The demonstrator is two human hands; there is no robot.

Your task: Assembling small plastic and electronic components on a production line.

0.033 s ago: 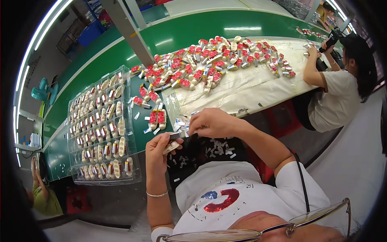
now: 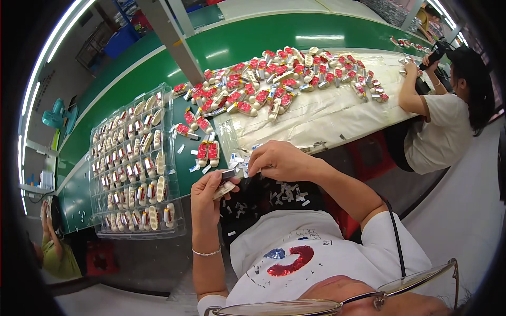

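My left hand (image 2: 205, 199) is closed around a small cream moulded piece (image 2: 223, 190) with a dark grey block (image 2: 229, 174) at its upper end. To its right my right hand (image 2: 282, 159) has its fingers curled together in a pinch; whatever lies between the fingertips is hidden. Small white slips (image 2: 240, 159) lie scattered on the table edge just beyond the hands. Two cream pieces with red labels (image 2: 207, 152) sit side by side a little farther off. More white slips (image 2: 289, 194) are strewn over the dark cloth on my lap.
A clear plastic tray (image 2: 180, 227) with rows of cream pieces stands at the left. A large heap of red-labelled cream pieces (image 2: 261, 79) spreads over the green table (image 2: 221, 37). A metal post (image 2: 171, 39) rises behind it. A co-worker (image 2: 437, 129) sits at the right, another person (image 2: 59, 258) far left.
The whole view has shifted by a hair. Both hands keep almost the same pose, and the left one still holds the cream piece.
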